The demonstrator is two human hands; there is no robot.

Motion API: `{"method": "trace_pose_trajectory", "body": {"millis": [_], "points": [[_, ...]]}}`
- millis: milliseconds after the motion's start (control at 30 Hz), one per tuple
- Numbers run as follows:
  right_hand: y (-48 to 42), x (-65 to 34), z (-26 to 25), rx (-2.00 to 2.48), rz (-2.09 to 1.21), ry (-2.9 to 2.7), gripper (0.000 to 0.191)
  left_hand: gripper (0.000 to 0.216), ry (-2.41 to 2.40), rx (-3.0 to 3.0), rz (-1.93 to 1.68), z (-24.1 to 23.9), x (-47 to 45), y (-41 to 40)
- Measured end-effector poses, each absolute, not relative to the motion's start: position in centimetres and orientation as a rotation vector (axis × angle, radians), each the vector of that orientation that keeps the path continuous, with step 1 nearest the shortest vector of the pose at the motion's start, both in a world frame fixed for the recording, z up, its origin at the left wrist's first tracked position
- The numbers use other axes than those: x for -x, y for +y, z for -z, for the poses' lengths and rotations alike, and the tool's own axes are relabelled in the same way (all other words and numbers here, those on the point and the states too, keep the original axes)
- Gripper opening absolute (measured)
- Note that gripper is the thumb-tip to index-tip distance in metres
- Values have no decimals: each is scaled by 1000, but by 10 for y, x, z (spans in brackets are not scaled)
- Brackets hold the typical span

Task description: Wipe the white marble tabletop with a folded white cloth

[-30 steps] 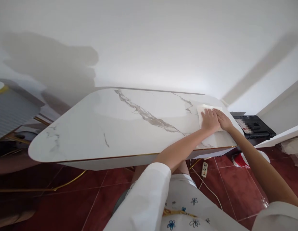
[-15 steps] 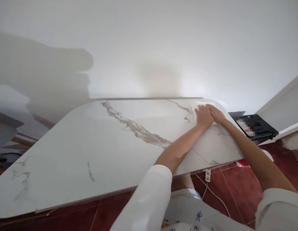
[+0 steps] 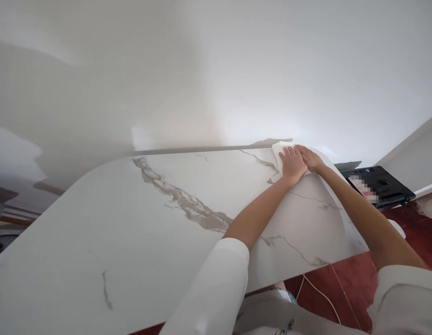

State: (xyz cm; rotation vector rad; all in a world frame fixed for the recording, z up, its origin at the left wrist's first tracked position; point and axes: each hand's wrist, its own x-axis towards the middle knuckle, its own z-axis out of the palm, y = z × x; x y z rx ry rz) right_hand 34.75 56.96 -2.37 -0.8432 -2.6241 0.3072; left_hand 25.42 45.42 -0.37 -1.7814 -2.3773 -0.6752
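Left hand (image 3: pixel 293 164) is out flat, fingers a bit spread, and the right hand (image 3: pixel 311 159) is flat too, touching it. Biggest thing around is the white wall (image 3: pixel 257 60), then the marbled desk (image 3: pixel 160 251) in front, then a black case (image 3: pixel 388 181) off its right end. White cloth (image 3: pixel 277 150) sits under both hands at the desk's far right corner.

White cloth (image 3: pixel 278 148) on marbled tabletop (image 3: pixel 139 242)
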Motion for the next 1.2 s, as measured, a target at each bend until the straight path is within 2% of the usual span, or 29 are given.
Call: {"method": "trace_pose_trajectory", "body": {"millis": [533,1200], "points": [[601,-342,33,778,-350,-2590,55,46,-2381,1792,593,3,-249,480],[528,-403,32,841,-322,-2631,57,49,-2355,1865,611,3,-300,408]]}}
